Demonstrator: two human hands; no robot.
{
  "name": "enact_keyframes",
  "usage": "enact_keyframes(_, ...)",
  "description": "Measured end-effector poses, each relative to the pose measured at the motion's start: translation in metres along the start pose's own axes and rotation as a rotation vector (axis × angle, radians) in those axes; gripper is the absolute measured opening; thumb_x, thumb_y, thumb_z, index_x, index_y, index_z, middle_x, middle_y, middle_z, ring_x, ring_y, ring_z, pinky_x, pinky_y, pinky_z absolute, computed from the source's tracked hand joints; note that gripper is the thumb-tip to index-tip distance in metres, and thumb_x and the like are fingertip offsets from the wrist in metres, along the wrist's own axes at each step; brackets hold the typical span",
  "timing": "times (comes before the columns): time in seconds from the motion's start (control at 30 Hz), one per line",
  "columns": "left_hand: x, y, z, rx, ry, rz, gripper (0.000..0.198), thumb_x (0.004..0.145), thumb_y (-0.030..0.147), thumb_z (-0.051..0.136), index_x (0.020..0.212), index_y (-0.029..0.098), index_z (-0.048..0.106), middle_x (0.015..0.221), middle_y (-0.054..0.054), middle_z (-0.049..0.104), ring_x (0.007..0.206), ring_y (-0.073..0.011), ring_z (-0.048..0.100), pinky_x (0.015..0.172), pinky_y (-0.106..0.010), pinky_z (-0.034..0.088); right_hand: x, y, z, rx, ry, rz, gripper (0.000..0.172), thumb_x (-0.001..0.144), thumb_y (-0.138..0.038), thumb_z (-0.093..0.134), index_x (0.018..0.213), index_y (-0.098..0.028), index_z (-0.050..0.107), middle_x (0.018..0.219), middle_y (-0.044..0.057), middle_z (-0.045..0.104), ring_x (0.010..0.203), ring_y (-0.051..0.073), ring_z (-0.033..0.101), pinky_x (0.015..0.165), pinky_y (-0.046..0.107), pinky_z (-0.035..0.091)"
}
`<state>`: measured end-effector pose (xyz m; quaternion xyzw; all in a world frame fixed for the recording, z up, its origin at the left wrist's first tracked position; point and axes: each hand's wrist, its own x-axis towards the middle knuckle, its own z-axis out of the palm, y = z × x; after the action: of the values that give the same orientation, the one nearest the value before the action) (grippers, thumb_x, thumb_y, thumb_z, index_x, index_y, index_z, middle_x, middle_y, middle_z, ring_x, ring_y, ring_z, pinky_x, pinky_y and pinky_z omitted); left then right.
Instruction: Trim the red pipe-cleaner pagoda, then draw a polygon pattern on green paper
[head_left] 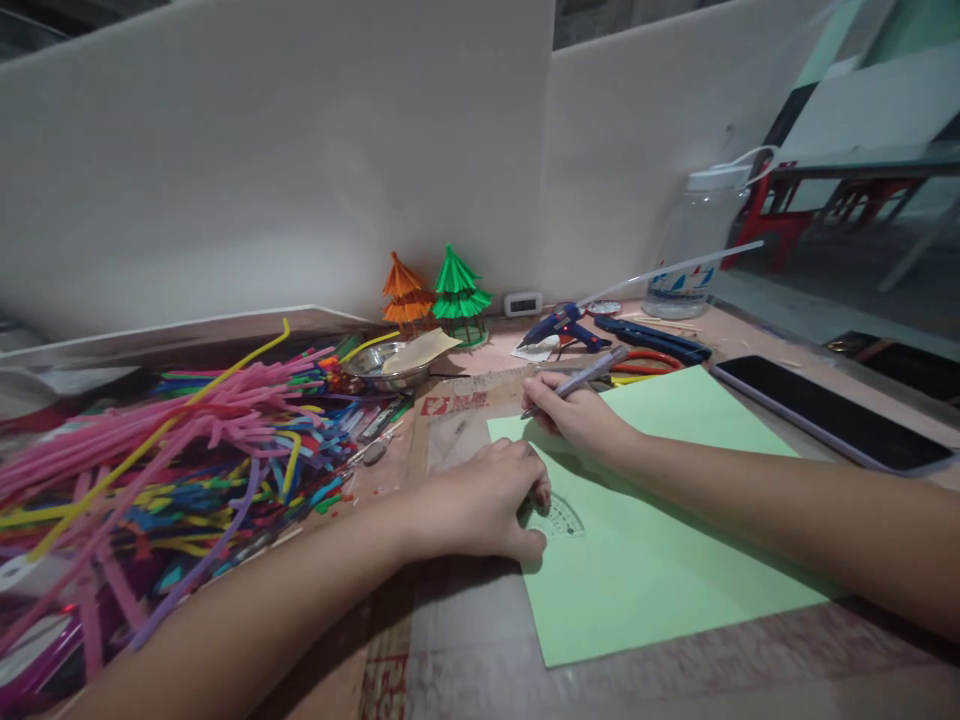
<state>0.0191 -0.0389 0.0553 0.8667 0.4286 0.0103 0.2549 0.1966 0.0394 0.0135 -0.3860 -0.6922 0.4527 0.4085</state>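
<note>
A sheet of light green paper (660, 540) lies on the table. My left hand (487, 500) rests at the sheet's left edge, fingers curled down over a clear protractor (564, 517) and pressing it to the paper. The thumb touches the sheet, and the hand hides part of the protractor. My right hand (574, 410) grips a greyish-purple pen (589, 374) above the sheet's far left corner. Its tip points down and left near the paper; whether it touches, I cannot tell.
Left lies a heap of coloured pipe cleaners (225, 420) beside a metal bowl (382, 367). Behind stand orange (407, 292) and green (459, 290) tree-like crafts. A glue gun (562, 326), orange-handled pliers (652, 360), a phone (825, 412) and a water bottle (682, 245) are farther right.
</note>
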Motion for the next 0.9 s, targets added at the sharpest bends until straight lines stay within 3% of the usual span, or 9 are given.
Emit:
enact_keyframes(0.27,-0.005,0.006,-0.001,0.007,-0.022,-0.027,0.052,0.081,0.027,0.074,0.131,0.024,0.063,0.11,-0.002,0.07,0.105,-0.0237,0.065,0.088,-0.031,0.052,0.002,0.005,-0.001,0.036,0.001,0.004,0.045,0.098,-0.062,0.053,0.078,-0.022,0.055,0.053,-0.006,0.046,0.051,0.013,0.038,0.052,0.029,0.028)
enact_keyframes(0.4,-0.009,0.006,-0.001,0.11,0.065,-0.089,0.041,0.084,0.033,0.074,0.122,0.018,0.068,0.12,-0.011,0.065,0.119,-0.0343,0.059,0.103,-0.044,0.047,0.001,0.004,0.001,0.042,0.005,0.003,0.045,0.099,-0.06,0.053,0.077,-0.021,0.056,0.053,-0.006,0.046,0.051,0.012,0.038,0.052,0.029,0.027)
enact_keyframes(0.47,-0.009,0.004,-0.002,0.131,0.073,-0.111,0.038,0.083,0.034,0.075,0.117,0.017,0.068,0.119,-0.012,0.064,0.117,-0.035,0.059,0.102,-0.046,0.048,0.001,0.004,0.001,0.041,0.003,0.001,0.045,0.098,-0.061,0.054,0.077,-0.021,0.056,0.052,-0.007,0.046,0.05,0.012,0.037,0.051,0.029,0.027)
enact_keyframes(0.63,-0.005,0.003,-0.003,0.086,0.04,-0.142,0.048,0.074,0.04,0.084,0.113,0.02,0.064,0.114,-0.008,0.067,0.104,-0.0293,0.065,0.087,-0.038,0.053,0.002,0.005,0.0,0.026,-0.007,-0.014,0.046,0.096,-0.064,0.055,0.078,-0.022,0.056,0.052,-0.007,0.044,0.049,0.012,0.037,0.05,0.029,0.026)
enact_keyframes(0.77,-0.008,0.003,-0.014,0.011,0.048,-0.124,0.032,0.078,0.032,0.08,0.105,0.024,0.064,0.091,0.003,0.074,0.079,-0.0183,0.071,0.068,-0.026,0.053,0.003,0.005,-0.002,0.004,-0.005,-0.026,0.047,0.096,-0.064,0.055,0.076,-0.022,0.056,0.051,-0.007,0.044,0.049,0.012,0.037,0.049,0.028,0.024)
enact_keyframes(0.83,-0.012,-0.007,-0.032,0.019,0.157,-0.122,0.026,0.084,0.026,0.074,0.108,0.026,0.066,0.094,0.005,0.077,0.082,-0.017,0.073,0.071,-0.024,0.055,0.003,0.004,-0.002,-0.006,0.0,-0.029,0.047,0.096,-0.064,0.054,0.076,-0.022,0.056,0.051,-0.007,0.044,0.049,0.012,0.037,0.05,0.029,0.025)
enact_keyframes(0.9,-0.017,-0.028,-0.055,0.092,0.419,-0.194,0.024,0.096,0.024,0.057,0.119,0.025,0.064,0.114,-0.002,0.077,0.103,-0.0207,0.073,0.089,-0.031,0.055,0.002,0.002,-0.002,-0.016,0.0,-0.026,0.046,0.096,-0.063,0.055,0.077,-0.021,0.057,0.051,-0.006,0.044,0.048,0.012,0.037,0.05,0.029,0.026)
